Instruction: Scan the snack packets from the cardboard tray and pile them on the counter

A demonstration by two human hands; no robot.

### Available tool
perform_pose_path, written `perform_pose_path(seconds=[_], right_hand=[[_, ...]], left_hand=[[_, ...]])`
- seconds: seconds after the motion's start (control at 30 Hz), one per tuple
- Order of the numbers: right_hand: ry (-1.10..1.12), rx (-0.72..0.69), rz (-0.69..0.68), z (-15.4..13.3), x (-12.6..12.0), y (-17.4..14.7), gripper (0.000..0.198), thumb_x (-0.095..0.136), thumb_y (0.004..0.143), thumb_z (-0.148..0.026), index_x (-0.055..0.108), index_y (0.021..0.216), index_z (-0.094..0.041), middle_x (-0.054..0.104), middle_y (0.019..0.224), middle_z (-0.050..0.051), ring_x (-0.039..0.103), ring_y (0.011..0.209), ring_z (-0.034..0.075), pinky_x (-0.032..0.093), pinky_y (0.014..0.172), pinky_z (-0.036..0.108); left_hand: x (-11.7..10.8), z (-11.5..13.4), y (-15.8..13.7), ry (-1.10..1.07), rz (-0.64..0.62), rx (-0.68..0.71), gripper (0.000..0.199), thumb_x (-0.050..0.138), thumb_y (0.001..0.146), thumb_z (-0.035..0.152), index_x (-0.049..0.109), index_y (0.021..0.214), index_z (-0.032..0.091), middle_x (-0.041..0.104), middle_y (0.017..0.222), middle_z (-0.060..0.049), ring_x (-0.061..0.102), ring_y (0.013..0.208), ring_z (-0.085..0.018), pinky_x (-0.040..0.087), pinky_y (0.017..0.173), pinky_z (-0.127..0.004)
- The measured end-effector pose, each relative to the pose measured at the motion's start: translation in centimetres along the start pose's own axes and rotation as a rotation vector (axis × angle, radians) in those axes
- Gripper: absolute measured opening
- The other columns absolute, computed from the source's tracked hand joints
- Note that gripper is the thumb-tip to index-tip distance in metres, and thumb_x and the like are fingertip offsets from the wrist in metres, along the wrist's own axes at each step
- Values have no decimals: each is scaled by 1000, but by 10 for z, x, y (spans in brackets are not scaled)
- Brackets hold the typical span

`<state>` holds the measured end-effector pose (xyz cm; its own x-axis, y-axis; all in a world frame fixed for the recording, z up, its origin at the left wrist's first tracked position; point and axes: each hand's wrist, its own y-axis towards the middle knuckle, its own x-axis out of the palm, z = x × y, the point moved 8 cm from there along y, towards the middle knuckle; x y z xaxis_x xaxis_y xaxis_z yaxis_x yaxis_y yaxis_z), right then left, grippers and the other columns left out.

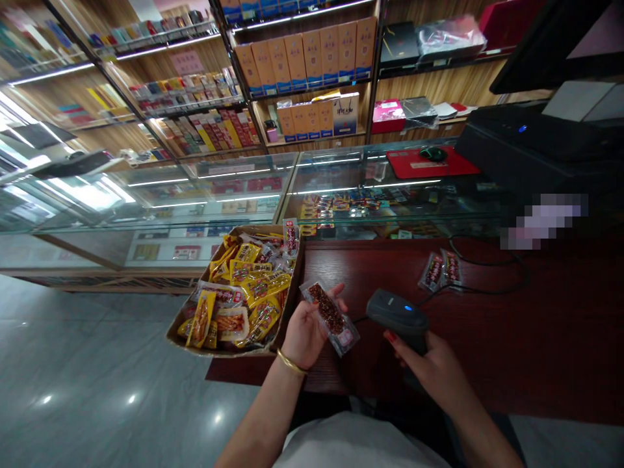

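In my left hand (308,328) is a clear snack packet (331,317) with dark, seed-flecked contents, pinched by its side and tilted. My right hand (435,365) grips the handle of a grey barcode scanner (397,311); a blue light glows on its top and its head points left toward the packet, apart from it. Left of my left hand stands a cardboard box (291,305) of yellow and clear snack packets. Two similar dark packets (442,270) lie side by side on the dark red desk (526,338), near the scanner's cable.
Behind the desk runs a glass display counter (234,188) with goods inside. A red mat (414,168) with a mouse (433,154) lies on it, beside a dark machine (526,140) and a monitor (531,58). Shelves of boxed bottles (305,58) line the wall.
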<state>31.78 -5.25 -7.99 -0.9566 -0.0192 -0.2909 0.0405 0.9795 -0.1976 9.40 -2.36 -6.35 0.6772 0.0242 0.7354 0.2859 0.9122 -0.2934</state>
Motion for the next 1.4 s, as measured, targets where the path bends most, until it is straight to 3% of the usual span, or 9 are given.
perform_pose_path(seconds=[0.13,0.27,0.33,0.5,0.63,0.77,0.9,1.17,1.4], right_hand=[[10,24,-5,7,0,1,43,73,79,-58,77,90,-17,78,73,7,70,64,25,55,60,33],[21,18,-3,12,1,2,44,73,80,-58,77,92,-16,79,75,8,71,66,25,56,63,34],[19,19,-5,13,1,2,43,73,81,-58,77,92,-16,79,75,7,71,64,25,56,61,33],[23,13,-7,11,1,0,44,73,80,-58,78,94,-17,80,77,8,72,64,25,57,60,32],[13,-26,9,1,-1,0,42,73,79,-56,79,94,-17,82,79,9,75,69,27,59,63,33],[-81,-92,34,-11,-1,0,35,71,80,-52,79,86,-19,82,76,10,77,72,29,60,69,35],[-163,-168,38,-21,3,0,27,68,82,-43,80,93,-21,84,94,11,79,88,32,60,80,37],[-227,-223,-6,-24,11,-1,27,66,80,-36,81,96,-20,84,98,10,78,91,30,59,83,36],[-256,-219,37,-13,5,1,28,65,81,-41,81,92,-19,84,95,11,79,86,31,59,78,36]], left_hand=[[-11,-1,2,283,110,43,60,61,85,46,66,135,15,63,96,-6,60,87,-20,50,88,-36],[-15,23,-1,964,304,329,62,75,80,45,67,136,19,60,98,-6,56,96,-23,46,97,-39],[-15,27,0,1110,334,399,58,72,83,46,69,133,18,60,95,-6,56,94,-24,46,95,-39],[-32,19,8,892,345,289,30,64,86,40,72,105,18,66,91,-3,60,82,-17,48,77,-28],[-41,11,11,786,364,189,35,73,79,44,66,102,18,61,70,4,51,59,-11,40,58,-21],[-31,14,9,848,293,226,35,75,79,39,72,105,17,72,84,-2,62,71,-15,47,67,-24],[-19,19,3,1054,237,278,30,69,84,29,77,111,20,79,101,-6,70,91,-22,52,84,-30],[-3,27,-2,1378,200,304,40,59,75,12,81,107,24,79,99,-5,70,91,-24,51,85,-31],[-13,31,-1,1179,309,317,32,73,72,17,79,103,23,79,93,-5,71,86,-23,53,84,-31]])
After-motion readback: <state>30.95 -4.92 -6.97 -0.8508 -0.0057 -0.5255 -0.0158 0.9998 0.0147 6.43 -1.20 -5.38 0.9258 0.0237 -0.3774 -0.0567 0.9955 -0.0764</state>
